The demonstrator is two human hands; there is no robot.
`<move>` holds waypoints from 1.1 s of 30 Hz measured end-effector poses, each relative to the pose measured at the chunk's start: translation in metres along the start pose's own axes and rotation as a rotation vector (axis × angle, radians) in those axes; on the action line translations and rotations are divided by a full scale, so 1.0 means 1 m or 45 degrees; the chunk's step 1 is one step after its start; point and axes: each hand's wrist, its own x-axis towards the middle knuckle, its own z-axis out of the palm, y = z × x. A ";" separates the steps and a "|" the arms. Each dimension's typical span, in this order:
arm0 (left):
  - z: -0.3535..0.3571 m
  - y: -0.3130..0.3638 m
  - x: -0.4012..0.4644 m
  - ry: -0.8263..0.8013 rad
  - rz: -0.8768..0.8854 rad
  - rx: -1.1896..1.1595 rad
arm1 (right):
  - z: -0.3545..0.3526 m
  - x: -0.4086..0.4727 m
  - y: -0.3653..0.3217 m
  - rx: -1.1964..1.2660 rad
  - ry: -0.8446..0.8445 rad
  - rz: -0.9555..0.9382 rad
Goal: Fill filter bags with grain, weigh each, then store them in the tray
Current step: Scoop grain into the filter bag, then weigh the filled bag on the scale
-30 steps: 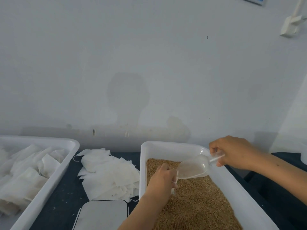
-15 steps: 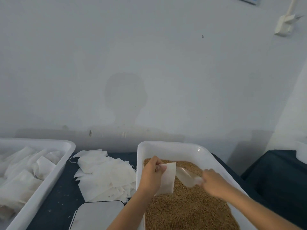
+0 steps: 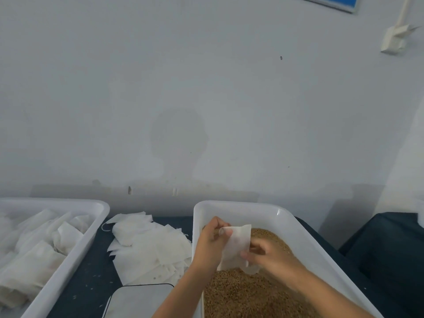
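Left hand: my left hand (image 3: pixel 210 243) pinches the top edge of a thin white paper filter bag (image 3: pixel 236 246), thumb and forefinger closed on it.
Right hand: my right hand (image 3: pixel 267 254) curls round a clear plastic scoop (image 3: pixel 252 269), fingers closed on its handle at the bag's lower edge; I think the scoop's mouth is tucked behind the bag, but the paper hides it.
Filter bag: held upright just above the grain, at about 6 o'clock in my view.
Grain tray: a white rectangular plastic tray (image 3: pixel 263 210) filled with brown grain (image 3: pixel 250 294), at 5 o'clock.
Storage tray: a second white plastic tray (image 3: pixel 91 216) at 8 o'clock, holding pale filled bags (image 3: pixel 39 251).
Spare bags: a loose heap of flat white empty filter bags (image 3: pixel 149 246) lying between the two trays.
Scale: a flat grey-topped weighing scale (image 3: pixel 140 301) at 6 o'clock, just beside the grain tray.
Surface: a dark blue tabletop (image 3: pixel 91 278) dotted with pale specks.
Room: a plain pale grey wall (image 3: pixel 206 88) with faint stains, a white wall fitting (image 3: pixel 393 40) at 1 o'clock, and a blue-edged panel (image 3: pixel 335 2) above it.
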 end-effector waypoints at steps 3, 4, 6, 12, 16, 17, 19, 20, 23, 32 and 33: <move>-0.001 0.000 -0.003 -0.012 0.039 -0.060 | 0.011 0.000 -0.007 -0.010 0.262 -0.118; -0.002 0.001 -0.004 -0.003 0.044 -0.072 | 0.012 0.001 -0.010 -0.090 0.348 -0.179; -0.002 0.003 -0.005 0.038 0.039 -0.137 | 0.014 -0.001 -0.018 -0.137 0.446 -0.271; -0.009 0.015 -0.015 0.035 -0.055 -0.331 | 0.017 -0.012 -0.052 -0.038 0.604 -0.366; -0.028 0.028 -0.029 0.049 0.118 -0.210 | 0.028 -0.019 -0.077 0.058 0.640 -0.382; -0.036 0.033 -0.032 0.077 0.164 -0.182 | 0.034 -0.020 -0.082 0.070 0.652 -0.392; -0.054 0.046 -0.041 0.119 0.264 -0.093 | 0.047 -0.025 -0.094 0.072 0.678 -0.415; -0.063 0.051 -0.047 0.129 0.303 -0.048 | 0.055 -0.027 -0.100 0.084 0.676 -0.429; -0.092 0.060 -0.063 0.188 0.346 0.047 | 0.085 -0.034 -0.118 0.155 0.646 -0.459; -0.167 0.028 -0.098 0.322 -0.001 0.259 | 0.187 -0.038 -0.111 0.072 0.621 -0.362; -0.171 0.019 -0.101 0.358 -0.060 0.326 | 0.197 -0.037 -0.104 0.017 0.614 -0.331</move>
